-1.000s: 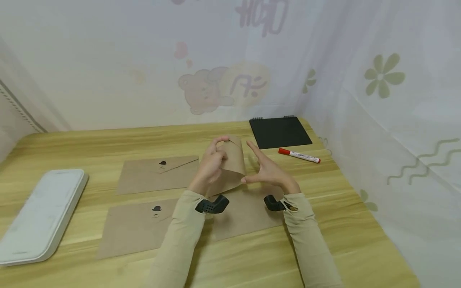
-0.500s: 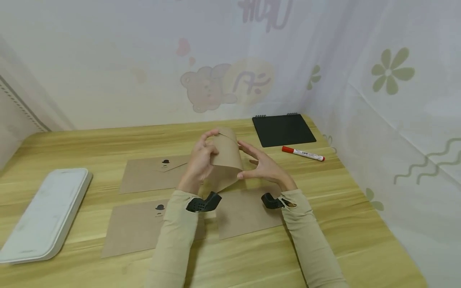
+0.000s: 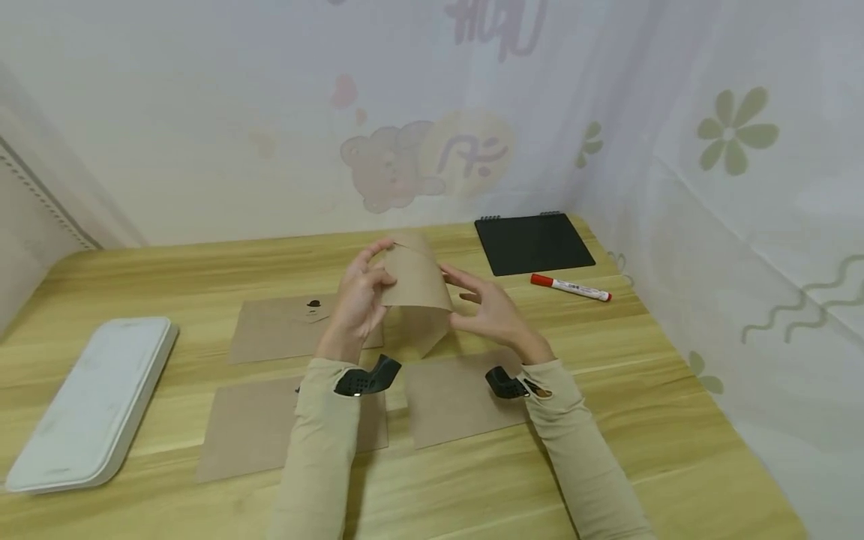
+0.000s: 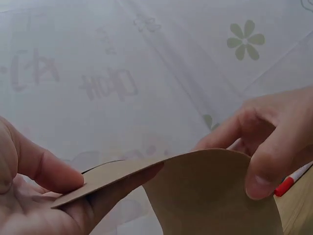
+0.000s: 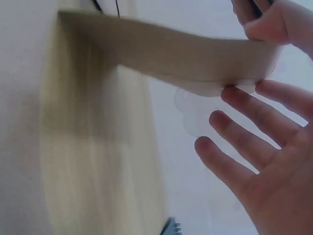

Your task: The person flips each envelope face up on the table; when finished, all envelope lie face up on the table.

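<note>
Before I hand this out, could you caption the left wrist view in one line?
The left hand pinches bent brown paper while the right hand touches its curve, a marker beyond.

Black wrist mounts [image 3: 369, 379] poke from beige sleeves [image 3: 320, 446].

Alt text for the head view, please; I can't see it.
The left hand and right hand hold up a bent brown envelope above a wooden table. Flat on it lie two brown envelopes and a plain brown rectangle; a black spiral pad and red-capped marker lie at right, a white object at left.
</note>
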{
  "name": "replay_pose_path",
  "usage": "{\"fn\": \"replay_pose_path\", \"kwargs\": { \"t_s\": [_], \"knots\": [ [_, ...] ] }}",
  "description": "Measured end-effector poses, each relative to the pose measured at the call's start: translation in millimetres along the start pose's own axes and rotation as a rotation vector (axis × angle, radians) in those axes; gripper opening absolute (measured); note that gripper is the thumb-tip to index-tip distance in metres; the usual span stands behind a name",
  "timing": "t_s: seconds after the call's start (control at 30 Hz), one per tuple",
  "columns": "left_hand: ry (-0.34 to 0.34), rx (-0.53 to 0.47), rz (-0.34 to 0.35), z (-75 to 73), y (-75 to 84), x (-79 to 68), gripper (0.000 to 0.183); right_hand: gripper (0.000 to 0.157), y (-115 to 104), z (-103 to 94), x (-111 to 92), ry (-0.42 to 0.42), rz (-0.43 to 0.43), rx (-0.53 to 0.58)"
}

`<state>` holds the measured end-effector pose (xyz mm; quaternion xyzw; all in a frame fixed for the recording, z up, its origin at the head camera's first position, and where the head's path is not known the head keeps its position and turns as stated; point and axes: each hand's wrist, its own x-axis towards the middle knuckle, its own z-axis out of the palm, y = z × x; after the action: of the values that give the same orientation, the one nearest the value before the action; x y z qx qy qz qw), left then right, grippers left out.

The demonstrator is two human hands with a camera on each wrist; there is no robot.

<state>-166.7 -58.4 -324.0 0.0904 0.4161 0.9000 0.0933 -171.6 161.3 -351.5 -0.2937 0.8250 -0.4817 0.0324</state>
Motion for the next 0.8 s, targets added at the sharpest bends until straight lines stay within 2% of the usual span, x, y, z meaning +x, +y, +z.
{"fn": "replay_pose_path", "kwargs": {
  "t_s": [0.1, 0.3, 0.4, 0.5, 0.57, 0.67, 0.8],
  "knots": [
    [-0.024, -0.005, 0.022, 0.5, 0.9, 0.1, 0.057, 0.071, -4, -2.0, 0, 0.039, -0.027, -0.071],
    [-0.027, -0.003, 0.037, 1.6, -1.2, -0.1, 0.054, 0.069, -11, -4.9, -4, 0.078, -0.064, -0.171],
    [-0.004, 0.044, 0.052, -0.1, -3.8, 0.7, 0.053, 0.063, -13, -6.8, -6, 0.095, -0.098, -0.216],
    [0.051, 0.093, 0.059, -3.7, -8.2, 2.8, 0.053, 0.055, -13, -10.2, -8, 0.1, -0.118, -0.268],
    [0.085, 0.139, 0.041, -6.7, -12.2, 4.3, 0.053, 0.051, -12, -12.5, -8, 0.089, -0.117, -0.303],
    [0.127, 0.256, -0.022, -11.3, -18.1, 6.2, 0.054, 0.048, -9, -15.3, -9, 0.047, -0.087, -0.353],
    [0.132, 0.448, -0.124, -15.9, -24.3, 6.7, 0.053, 0.045, -5, -18.5, -12, -0.021, -0.02, -0.398]
  ]
}}
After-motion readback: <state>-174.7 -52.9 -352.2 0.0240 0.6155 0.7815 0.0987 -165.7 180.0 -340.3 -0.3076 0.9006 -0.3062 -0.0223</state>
